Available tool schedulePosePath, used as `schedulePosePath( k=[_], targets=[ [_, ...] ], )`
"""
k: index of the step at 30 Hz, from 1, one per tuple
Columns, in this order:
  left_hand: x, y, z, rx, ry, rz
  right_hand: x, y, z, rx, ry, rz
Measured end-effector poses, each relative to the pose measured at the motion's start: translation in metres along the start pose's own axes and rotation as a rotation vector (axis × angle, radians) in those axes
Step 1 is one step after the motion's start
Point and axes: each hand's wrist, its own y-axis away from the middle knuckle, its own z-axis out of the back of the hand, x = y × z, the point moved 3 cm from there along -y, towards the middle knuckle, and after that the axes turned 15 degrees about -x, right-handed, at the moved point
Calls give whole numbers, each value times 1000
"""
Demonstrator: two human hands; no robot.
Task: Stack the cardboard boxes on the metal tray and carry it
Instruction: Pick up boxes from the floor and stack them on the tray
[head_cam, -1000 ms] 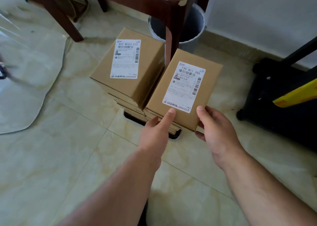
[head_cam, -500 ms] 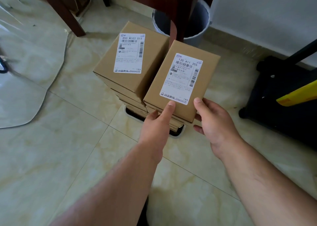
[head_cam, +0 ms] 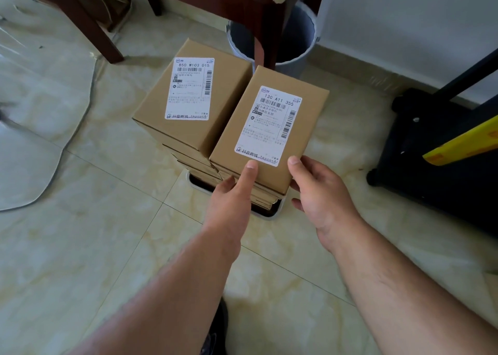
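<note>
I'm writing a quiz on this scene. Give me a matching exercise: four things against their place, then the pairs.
1. box labelled 130 A11 355
2. box labelled 850 W103 015
3. metal tray
4. grey bin

a. under both stacks, on the floor
b. behind the table leg
c. top of the left stack
d. top of the right stack, between both hands

Pairs: 1-d, 2-c, 3-a, 4-b
</note>
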Motion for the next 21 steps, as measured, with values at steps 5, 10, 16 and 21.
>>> schedulePosePath(
  k=[5, 10, 16, 21],
  targets=[
    [6, 5, 1, 32, 1, -12, 1, 4, 6, 23, 2, -14],
    [32, 35, -7, 132, -93, -53, -24, 10, 43, -47, -10, -64],
    [81, 78, -37, 257, -297, -73, -89, 24, 108, -139, 80, -230],
    [115, 118, -100, 305, -421, -89, -143, 28, 202, -276, 44, -293]
  ],
)
